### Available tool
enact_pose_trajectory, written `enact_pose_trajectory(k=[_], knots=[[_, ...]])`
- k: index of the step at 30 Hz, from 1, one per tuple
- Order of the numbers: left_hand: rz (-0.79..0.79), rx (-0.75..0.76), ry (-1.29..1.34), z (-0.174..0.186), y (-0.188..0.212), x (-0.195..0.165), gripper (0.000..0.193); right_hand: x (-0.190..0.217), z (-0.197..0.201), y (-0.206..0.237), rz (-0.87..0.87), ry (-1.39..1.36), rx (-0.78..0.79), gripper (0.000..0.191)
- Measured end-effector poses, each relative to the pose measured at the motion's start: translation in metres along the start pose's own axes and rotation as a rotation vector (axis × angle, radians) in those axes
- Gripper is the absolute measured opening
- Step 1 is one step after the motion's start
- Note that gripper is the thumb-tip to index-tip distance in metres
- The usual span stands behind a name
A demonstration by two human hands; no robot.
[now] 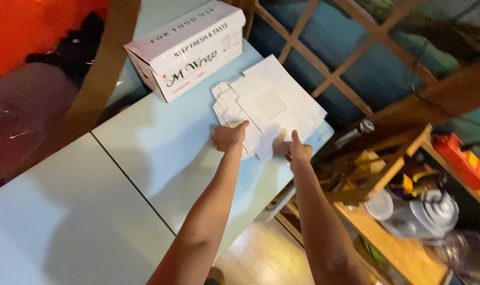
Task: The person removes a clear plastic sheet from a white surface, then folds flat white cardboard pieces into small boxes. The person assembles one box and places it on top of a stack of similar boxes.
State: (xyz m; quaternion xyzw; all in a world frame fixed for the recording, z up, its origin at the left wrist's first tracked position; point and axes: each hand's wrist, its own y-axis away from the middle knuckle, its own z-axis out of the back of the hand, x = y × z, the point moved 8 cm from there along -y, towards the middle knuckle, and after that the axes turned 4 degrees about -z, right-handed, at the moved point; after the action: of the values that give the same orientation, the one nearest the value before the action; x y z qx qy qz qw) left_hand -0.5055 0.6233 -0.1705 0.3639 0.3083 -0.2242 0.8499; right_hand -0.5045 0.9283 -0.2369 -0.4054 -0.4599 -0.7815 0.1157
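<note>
- Flat white carton blanks [261, 105], a fanned stack, sit centre-top of the frame on the pale blue table [161, 158], close to its right-hand edge.
- Progress, judging by how things lie: every blank looks flat and unfolded, no assembled carton in view. Stack is slid apart rather than squared, so at most a top sheet is being picked off; all the folding is left.
- Look of the stack: thin die-cut card, plain white, notched tab edges stepping out on the left side, top sheet with a square window or panel near the middle. Lower edges are splayed.
- Left hand [228, 137]: curled, thumb out, pressing on the stack's lower left edge. Touching, not lifting.
- Right hand [298, 150]: thumb up, fingers tucked under or against the lower right edge. Looks like a pinch on a sheet, but I cannot tell for sure; fingers are hidden.
- Both forearms reach in from the bottom of the frame.
- White printed box [190, 50], long and rectangular, stands upper left of the stack, near but apart.
- Wooden lattice frame [329, 74] runs across upper right.
- Wooden shelf [387, 237] at lower right, cluttered with dishes and small items, blurred.
</note>
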Motion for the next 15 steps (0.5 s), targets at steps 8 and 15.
enact_pose_trajectory(k=[8,15], knots=[[-0.156,0.028,0.203,-0.035,-0.02,-0.026,0.096,0.004,-0.022,-0.011,-0.199,-0.094,-0.077,0.065],[-0.16,0.163,0.319,-0.026,-0.019,-0.041,0.066,0.011,-0.03,-0.008,-0.141,-0.349,0.009,0.056]])
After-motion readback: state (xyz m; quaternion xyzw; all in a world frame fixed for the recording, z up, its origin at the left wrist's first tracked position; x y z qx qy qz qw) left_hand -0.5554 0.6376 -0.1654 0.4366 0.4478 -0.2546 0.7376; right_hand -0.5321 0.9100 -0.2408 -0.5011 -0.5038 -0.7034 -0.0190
